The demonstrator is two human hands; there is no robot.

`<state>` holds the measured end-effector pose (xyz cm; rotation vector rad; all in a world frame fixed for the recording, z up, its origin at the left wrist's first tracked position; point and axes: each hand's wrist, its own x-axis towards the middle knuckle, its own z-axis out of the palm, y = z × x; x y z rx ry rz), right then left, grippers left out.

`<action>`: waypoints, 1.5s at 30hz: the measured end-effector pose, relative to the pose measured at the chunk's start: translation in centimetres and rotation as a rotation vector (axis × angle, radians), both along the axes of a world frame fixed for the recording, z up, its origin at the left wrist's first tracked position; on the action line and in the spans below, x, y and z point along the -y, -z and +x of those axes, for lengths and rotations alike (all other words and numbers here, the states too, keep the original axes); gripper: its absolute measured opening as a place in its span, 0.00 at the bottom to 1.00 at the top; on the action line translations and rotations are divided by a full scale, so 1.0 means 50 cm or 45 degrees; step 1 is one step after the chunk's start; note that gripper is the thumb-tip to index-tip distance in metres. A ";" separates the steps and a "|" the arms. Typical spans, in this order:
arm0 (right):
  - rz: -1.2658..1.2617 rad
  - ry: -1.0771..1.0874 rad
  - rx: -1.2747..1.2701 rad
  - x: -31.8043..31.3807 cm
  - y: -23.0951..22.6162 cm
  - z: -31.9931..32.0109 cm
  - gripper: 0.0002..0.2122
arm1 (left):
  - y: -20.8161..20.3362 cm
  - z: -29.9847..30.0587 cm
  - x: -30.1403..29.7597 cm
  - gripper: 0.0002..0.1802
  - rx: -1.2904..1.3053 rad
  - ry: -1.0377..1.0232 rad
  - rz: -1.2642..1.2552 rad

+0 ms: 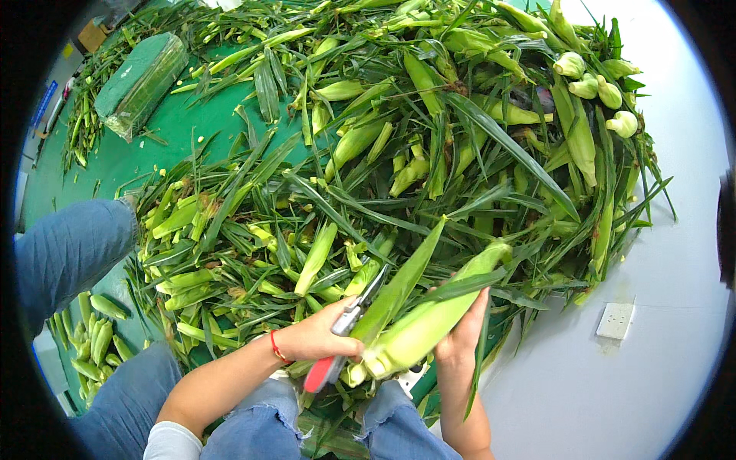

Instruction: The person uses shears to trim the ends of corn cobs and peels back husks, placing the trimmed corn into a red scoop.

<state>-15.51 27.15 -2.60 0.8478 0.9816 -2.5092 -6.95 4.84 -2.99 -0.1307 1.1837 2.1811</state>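
My left hand [318, 335], a red string round its wrist, is closed on a pair of pruning shears [320, 373] with red and grey handles. The metal blades point up and away from me. Its thumb lies against the stem end of an ear of corn [422, 326] in pale green husk. My right hand [464, 330] is wrapped round the right side of that ear; some of its fingers are hidden behind it. A broad green husk leaf [399, 295] is peeled away on the ear's left side, beside the shears. The ear tilts up to the right above my knees.
Cut leaves and husks [230, 261] cover the green floor [207, 138] ahead. Unhusked corn [575, 130] is heaped at the far right against a white wall [613, 368] with an outlet [616, 320]. Trimmed ears [96, 341] lie left, near another person's jeans-clad leg [73, 249]. A green wrapped bundle [142, 84] stands far left.
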 end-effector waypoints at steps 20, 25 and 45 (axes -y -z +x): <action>-0.178 0.027 -0.039 0.026 0.038 0.049 0.17 | -0.041 0.029 -0.031 0.36 -0.184 0.015 -0.612; -0.090 0.034 -0.065 0.043 0.046 0.048 0.20 | -0.055 0.025 -0.047 0.34 -0.365 -0.034 -0.883; 0.372 -0.286 -0.106 0.070 0.070 0.036 0.18 | -0.011 0.042 -0.031 0.32 -0.358 -0.214 -1.101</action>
